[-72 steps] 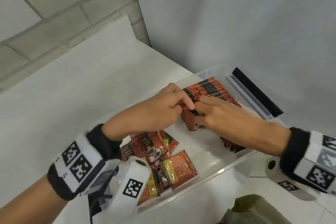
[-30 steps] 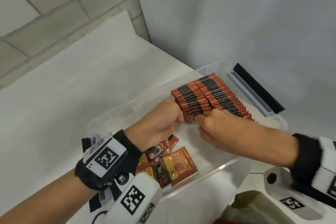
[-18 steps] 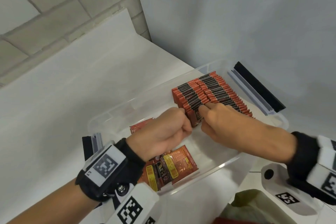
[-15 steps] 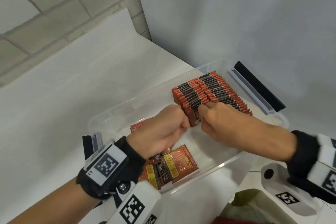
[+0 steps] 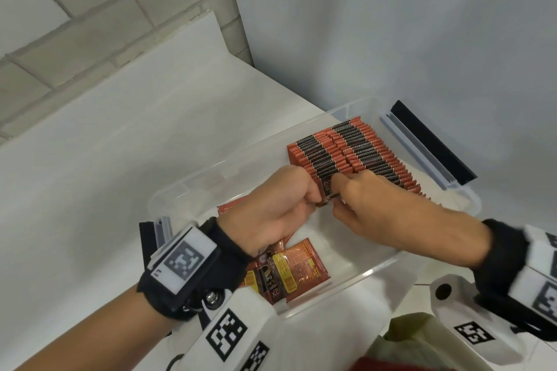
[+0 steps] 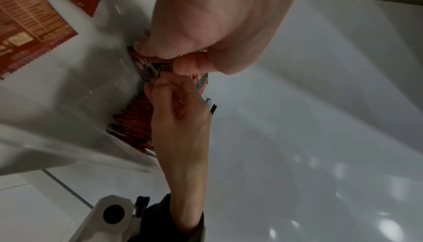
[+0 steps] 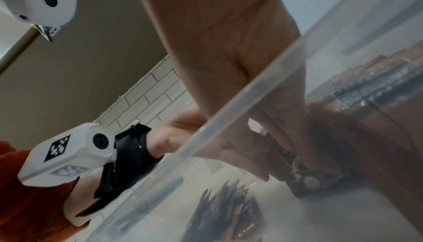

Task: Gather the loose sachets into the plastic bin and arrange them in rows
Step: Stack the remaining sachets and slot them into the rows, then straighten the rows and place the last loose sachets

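A clear plastic bin (image 5: 372,270) holds two rows of red-and-black sachets (image 5: 346,147) standing on edge at its far right. Loose sachets (image 5: 298,268) lie flat at the near left, partly under my left wrist. At the near end of the left row, my left hand (image 5: 313,196) and right hand (image 5: 339,190) meet and together pinch one sachet (image 5: 327,190). In the left wrist view my thumb and fingers pinch that sachet (image 6: 148,66), with the right hand's fingertips (image 6: 164,86) on it from below. The right wrist view shows the held sachet (image 7: 304,179) blurred through the bin wall (image 7: 228,130).
The bin stands on a white table in a corner of brick and grey walls. Black-and-grey latches sit at the bin's far end (image 5: 431,147) and near end (image 5: 150,235). A pale green bag (image 5: 413,337) lies at the bottom, right of the bin.
Both hands have drawn back from the middle of the rows to the near end of the left row. Over the last second they have stayed there, pinching one sachet.
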